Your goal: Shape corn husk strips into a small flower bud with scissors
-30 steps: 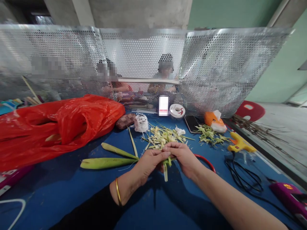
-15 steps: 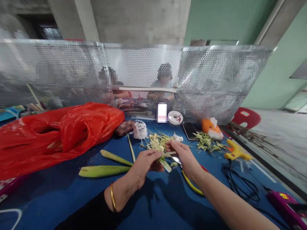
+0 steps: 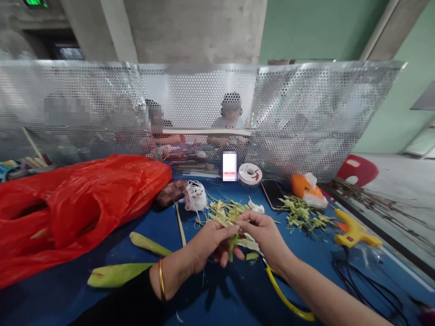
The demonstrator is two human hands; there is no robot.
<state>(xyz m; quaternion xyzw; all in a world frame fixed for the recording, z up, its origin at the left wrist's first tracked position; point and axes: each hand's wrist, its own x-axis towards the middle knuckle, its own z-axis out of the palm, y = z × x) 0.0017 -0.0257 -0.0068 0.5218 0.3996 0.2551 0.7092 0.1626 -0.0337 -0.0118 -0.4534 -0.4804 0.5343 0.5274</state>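
My left hand, with a gold bangle on its wrist, is closed on a small bunch of green leaf strips. Fingers of my right hand pinch the same strips at their upper end, touching the left thumb. Just beneath the right hand lie scissors with a yellow handle, partly covered by the wrist. A heap of pale leaf scraps spreads behind both hands. To the left, two long green husk leaves rest on the blue table, one partly hidden by my sleeve.
A red plastic bag fills the left side. White string, a tape roll, a phone, orange tissues and green scraps lie farther back. A yellow glue gun sits right. People work behind the perforated screen.
My right hand has come in against the left, and its fingers now pinch the strips there. The bunch hangs more upright. The camera view has shifted slightly.
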